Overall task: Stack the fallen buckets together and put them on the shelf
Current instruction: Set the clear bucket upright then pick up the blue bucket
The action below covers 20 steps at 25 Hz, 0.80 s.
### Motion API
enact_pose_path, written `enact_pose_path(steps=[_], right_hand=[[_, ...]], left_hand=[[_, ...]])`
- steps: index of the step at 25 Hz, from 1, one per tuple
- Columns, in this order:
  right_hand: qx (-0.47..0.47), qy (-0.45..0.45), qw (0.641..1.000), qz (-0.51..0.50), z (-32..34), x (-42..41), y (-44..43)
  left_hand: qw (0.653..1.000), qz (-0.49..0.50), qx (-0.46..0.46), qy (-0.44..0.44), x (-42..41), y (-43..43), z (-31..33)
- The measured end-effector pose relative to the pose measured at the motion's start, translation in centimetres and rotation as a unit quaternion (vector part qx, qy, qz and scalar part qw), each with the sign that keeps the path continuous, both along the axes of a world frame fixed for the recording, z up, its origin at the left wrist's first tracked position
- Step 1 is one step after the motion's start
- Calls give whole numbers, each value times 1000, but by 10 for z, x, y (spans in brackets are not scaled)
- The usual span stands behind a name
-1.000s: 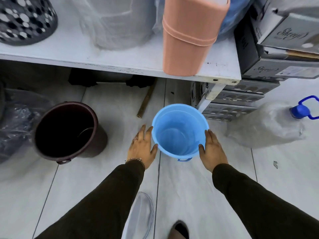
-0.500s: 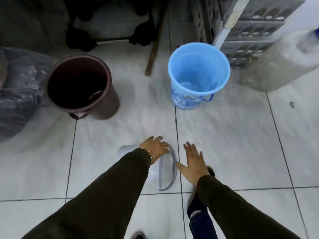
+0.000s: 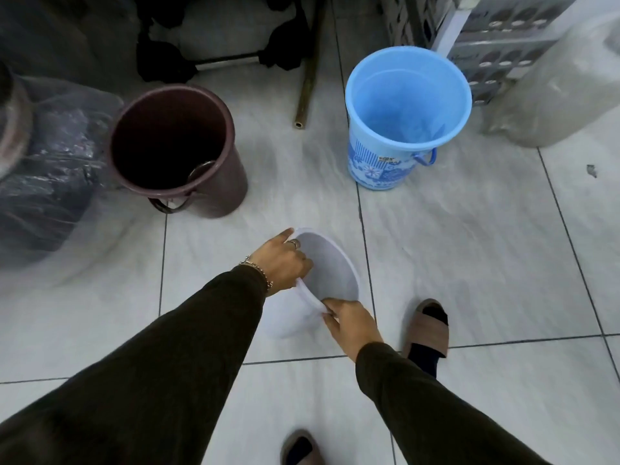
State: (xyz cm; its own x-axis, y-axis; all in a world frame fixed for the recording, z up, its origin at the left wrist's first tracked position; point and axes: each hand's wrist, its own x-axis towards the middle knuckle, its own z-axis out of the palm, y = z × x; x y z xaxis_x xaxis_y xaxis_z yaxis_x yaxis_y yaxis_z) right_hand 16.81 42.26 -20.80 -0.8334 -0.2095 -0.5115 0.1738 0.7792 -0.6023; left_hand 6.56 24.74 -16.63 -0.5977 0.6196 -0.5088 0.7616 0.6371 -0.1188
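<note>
1. The maroon bucket [image 3: 174, 146] is the largest I see, upright on the floor [image 3: 469, 263] at far left with its wire handle dropped inside. I judge it stiff and light, and likely the base of the stack.
2. The blue bucket [image 3: 407, 105] stands upright at far right, well apart from the maroon one. It looks like thin, smooth plastic, easiest to take by the rolled rim.
3. The white bucket [image 3: 332, 273] is nearest, tilted with its mouth facing far right, its base hidden behind my arms. I expect it to be light, slightly flexible and slippery, so the rim is the place to hold.
4. My left hand [image 3: 281, 263] is curled over the rim's left side, gripping it.
5. My right hand [image 3: 352, 325] pinches the near rim.
</note>
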Motion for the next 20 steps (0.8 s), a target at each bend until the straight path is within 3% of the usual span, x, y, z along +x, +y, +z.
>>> enact_pose_path(steps=[1, 4, 7, 9, 11, 14, 17, 20], right_hand=[[58, 43, 994, 88, 6, -7, 5], [214, 139, 925, 282, 7, -28, 14], [284, 131, 877, 365, 0, -27, 8], [306, 123, 863, 382, -4, -21, 10], [298, 152, 869, 365, -15, -15, 20], [185, 114, 924, 314, -7, -16, 43], [151, 136, 956, 211, 37, -46, 69], [118, 99, 987, 56, 70, -93, 101]], left_hand=[[1000, 2, 4, -6, 2, -10, 5], [997, 72, -4, -40, 24, -19, 0], [987, 141, -24, -66, 57, -7, -20], [982, 163, -27, -88, 77, 1, -36], [979, 173, -11, -107, 94, 2, -42], [984, 151, 61, -72, 97, -7, -33], [978, 185, 69, -64, 70, -3, 5], [970, 221, 95, -21, 23, 19, 36]])
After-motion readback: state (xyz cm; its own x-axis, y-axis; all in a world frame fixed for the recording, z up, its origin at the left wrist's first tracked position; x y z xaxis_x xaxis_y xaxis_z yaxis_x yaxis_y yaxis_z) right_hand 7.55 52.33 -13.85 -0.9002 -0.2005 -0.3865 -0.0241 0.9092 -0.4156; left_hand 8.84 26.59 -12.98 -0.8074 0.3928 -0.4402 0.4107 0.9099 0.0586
